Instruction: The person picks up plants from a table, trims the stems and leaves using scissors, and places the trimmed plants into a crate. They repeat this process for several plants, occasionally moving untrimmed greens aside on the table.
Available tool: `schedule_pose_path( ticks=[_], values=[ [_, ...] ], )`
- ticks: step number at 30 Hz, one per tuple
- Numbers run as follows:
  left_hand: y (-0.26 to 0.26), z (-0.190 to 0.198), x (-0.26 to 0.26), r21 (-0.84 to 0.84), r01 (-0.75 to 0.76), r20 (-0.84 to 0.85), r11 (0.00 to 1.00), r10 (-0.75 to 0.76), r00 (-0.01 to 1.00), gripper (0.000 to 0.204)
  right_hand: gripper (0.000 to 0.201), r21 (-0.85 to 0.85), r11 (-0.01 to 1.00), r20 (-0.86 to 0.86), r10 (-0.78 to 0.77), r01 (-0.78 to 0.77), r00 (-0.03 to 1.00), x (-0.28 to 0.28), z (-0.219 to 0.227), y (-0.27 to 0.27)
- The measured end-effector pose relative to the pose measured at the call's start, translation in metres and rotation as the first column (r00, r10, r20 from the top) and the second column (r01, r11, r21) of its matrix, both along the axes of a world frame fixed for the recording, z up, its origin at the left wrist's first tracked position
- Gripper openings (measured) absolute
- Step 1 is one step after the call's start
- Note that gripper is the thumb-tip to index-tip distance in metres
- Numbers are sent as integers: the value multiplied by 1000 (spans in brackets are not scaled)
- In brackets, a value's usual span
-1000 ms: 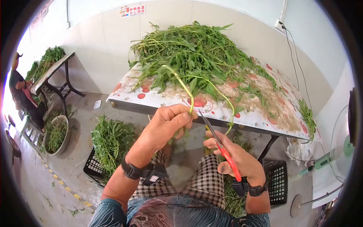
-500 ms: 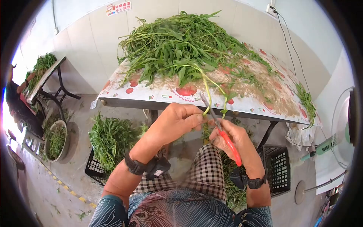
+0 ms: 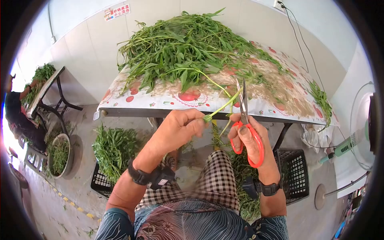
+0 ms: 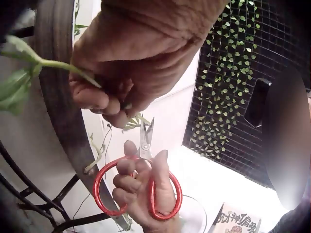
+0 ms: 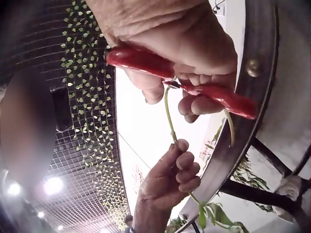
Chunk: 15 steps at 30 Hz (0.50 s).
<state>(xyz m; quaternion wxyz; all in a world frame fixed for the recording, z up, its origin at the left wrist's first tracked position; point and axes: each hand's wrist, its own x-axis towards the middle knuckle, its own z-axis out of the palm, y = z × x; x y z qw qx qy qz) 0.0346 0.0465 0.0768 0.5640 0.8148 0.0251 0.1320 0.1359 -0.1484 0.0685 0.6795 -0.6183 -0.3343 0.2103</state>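
Note:
In the head view my left hand (image 3: 174, 132) pinches a pale green stem (image 3: 222, 106), which slants up to the right towards the scissors. My right hand (image 3: 253, 141) grips scissors (image 3: 243, 105) by their red handles, thumb and fingers in the loops. The blades point up and stand slightly apart, with the stem's far end overlapping them. A thinner stem (image 3: 212, 81) arches from the leafy pile (image 3: 180, 52) down to my right fingers. From the left wrist view, a leaf (image 4: 17, 92) hangs on a stem beside my left hand. The right wrist camera shows the red handles (image 5: 141, 62) close up.
The pile lies on a table (image 3: 160, 102) with a patterned cover. Below stand black crates (image 3: 294, 176), one under bundled greens (image 3: 116, 154). A fan (image 3: 346, 150) is at the right. Far left, a person (image 3: 22, 114) works at another table beside a tub (image 3: 60, 154) of greens.
My right hand has turned the scissors from leaning left to upright, and the blades have parted. The stem in my left hand has tipped over to the right.

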Motion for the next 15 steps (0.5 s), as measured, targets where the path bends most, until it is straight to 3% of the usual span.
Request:
schedule_pose_path(
  ticks=[6, 11, 15],
  values=[
    [5, -1, 9, 81, 56, 44, 995, -60, 997, 25, 62, -45, 998, 2, 33, -33, 999, 6, -1, -10],
    [3, -4, 12, 37, 92, 66, 995, -94, 993, 25, 76, -15, 987, -1, 163, -163, 987, 8, -7, -10],
    [3, -4, 12, 100, 101, 77, 990, -109, 991, 24, 80, -32, 975, -10, 221, -222, 975, 6, -6, -9]
  ],
)
